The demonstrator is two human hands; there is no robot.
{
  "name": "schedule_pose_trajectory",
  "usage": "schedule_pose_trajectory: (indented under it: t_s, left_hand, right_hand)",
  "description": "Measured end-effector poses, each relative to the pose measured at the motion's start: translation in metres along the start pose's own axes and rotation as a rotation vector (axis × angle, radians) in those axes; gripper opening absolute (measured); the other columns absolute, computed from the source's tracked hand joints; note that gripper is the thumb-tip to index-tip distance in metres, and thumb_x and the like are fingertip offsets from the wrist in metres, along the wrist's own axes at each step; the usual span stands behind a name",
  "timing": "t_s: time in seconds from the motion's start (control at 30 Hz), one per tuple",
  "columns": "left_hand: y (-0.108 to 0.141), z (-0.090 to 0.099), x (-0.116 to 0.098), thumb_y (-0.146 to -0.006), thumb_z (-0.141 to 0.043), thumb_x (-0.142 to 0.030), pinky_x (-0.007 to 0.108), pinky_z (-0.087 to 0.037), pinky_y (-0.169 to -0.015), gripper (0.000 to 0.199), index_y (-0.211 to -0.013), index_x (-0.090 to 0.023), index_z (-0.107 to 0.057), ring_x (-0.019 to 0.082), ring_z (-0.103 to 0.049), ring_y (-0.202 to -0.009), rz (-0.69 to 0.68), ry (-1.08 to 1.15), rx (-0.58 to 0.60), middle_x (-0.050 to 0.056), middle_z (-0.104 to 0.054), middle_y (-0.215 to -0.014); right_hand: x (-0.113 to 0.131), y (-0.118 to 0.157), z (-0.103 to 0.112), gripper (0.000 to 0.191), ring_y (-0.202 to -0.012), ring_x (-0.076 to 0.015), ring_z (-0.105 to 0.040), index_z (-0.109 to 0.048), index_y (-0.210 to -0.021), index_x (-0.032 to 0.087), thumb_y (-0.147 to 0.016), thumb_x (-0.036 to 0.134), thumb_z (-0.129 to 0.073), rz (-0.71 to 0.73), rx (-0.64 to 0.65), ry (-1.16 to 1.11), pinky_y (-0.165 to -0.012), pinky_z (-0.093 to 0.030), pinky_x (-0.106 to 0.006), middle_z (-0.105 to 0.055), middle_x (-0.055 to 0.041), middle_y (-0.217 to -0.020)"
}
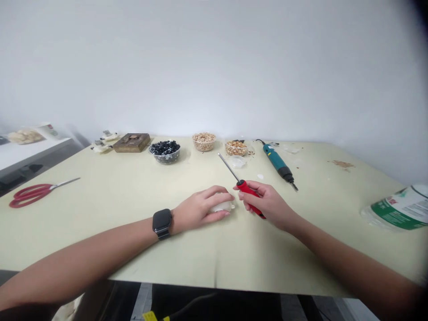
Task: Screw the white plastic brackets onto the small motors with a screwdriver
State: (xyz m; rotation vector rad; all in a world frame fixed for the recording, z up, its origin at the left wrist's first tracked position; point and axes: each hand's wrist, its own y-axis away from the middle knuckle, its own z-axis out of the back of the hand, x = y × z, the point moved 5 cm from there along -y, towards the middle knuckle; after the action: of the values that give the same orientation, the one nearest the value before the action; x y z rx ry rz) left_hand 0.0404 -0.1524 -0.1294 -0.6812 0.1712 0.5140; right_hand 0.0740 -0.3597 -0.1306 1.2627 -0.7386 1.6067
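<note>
Here, the left hand (197,208) cups a smooth, rounded white lump (222,206) on the pale green worktop (187,254), with its fingers curled over the top and only the far end showing; its material is hard to tell. Just beside it, the right hand (269,203) is clamped around a red-handled screwdriver (250,196), whose thin steel shaft angles up and away. The two hands are close but apart. A black smartwatch (162,223) sits on the left wrist. Farther off lies a teal electric screwdriver (278,162). At the right edge, a clear plastic bottle (397,209) carries a green-and-white label, its print too blurred to read.
</note>
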Motion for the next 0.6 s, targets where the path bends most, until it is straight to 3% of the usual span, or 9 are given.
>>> schedule_pose_trajectory:
  t_s: [0.2,0.3,0.5,0.6]
  left_hand:
    - [-0.002,0.007,-0.003,-0.106,-0.059,-0.032,0.034,-0.061,-0.102,0.037,-0.141,-0.024,-0.052,0.021,-0.068,-0.122,-0.038,0.03,-0.09,0.013,-0.063,-0.135]
    - [-0.002,0.009,-0.004,-0.106,-0.06,-0.031,0.034,-0.061,-0.101,0.037,-0.141,-0.023,-0.052,0.021,-0.068,-0.122,-0.063,0.017,-0.121,0.013,-0.063,-0.134]
    - [-0.001,0.011,-0.003,-0.105,-0.062,-0.033,0.035,-0.061,-0.101,0.037,-0.139,-0.023,-0.053,0.022,-0.068,-0.122,-0.02,0.065,-0.134,0.014,-0.063,-0.135]
    - [-0.002,0.012,-0.003,-0.104,-0.064,-0.033,0.035,-0.061,-0.101,0.036,-0.137,-0.021,-0.055,0.021,-0.068,-0.12,0.027,0.112,-0.153,0.013,-0.064,-0.133]
  right_hand:
    - [0.008,-0.004,0.013,0.024,-0.097,-0.0209,-0.064,-0.066,-0.118,0.022,-0.101,0.035,-0.057,0.295,-0.177,0.606,-0.085,-0.048,-0.035,-0.071,-0.006,-0.11]
    - [0.004,-0.007,0.013,0.021,-0.099,-0.0243,-0.063,-0.066,-0.114,0.02,-0.102,0.035,-0.056,0.334,-0.171,0.791,-0.087,-0.047,-0.038,-0.072,-0.0087,-0.109]
    - [-0.006,-0.016,0.012,0.023,-0.103,-0.0254,-0.063,-0.069,-0.107,0.018,-0.105,0.032,-0.051,0.395,-0.1,0.905,-0.099,-0.048,-0.045,-0.072,-0.0095,-0.112]
    - [0.0,-0.013,0.015,0.028,-0.122,-0.0319,-0.057,-0.069,-0.123,0.021,-0.1,0.035,-0.06,0.396,-0.151,0.906,-0.108,-0.046,-0.054,-0.068,-0.0121,-0.129]
